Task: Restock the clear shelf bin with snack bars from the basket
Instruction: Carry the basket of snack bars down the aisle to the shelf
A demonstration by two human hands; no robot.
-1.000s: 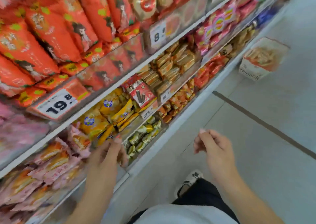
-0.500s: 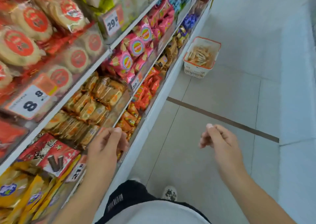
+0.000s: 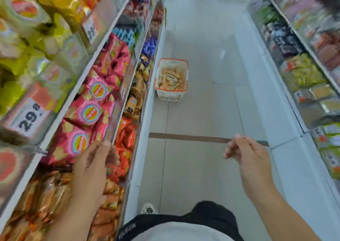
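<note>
Ahead, I see the left shelving point(image 3: 141, 148) running far down the aisle, its clear-fronted bins packed so stock faces out. The orange-rimmed basket point(image 3: 172, 93) of snack bars point(image 3: 170, 79) sits on the floor well ahead, tight against the shelf base, I judge to keep the aisle passable. My left hand point(image 3: 93, 167) and right hand point(image 3: 246, 154) hang loosely curled, holding nothing, free for grabbing bars.

Two bare forearms reach forward from the bottom of the view, the left hand point(image 3: 95, 159) raised with its back to the camera and fingers loosely curled, the right hand point(image 3: 244, 152) held apart from it, empty, thumb up, fingers loosely curled too.
</note>
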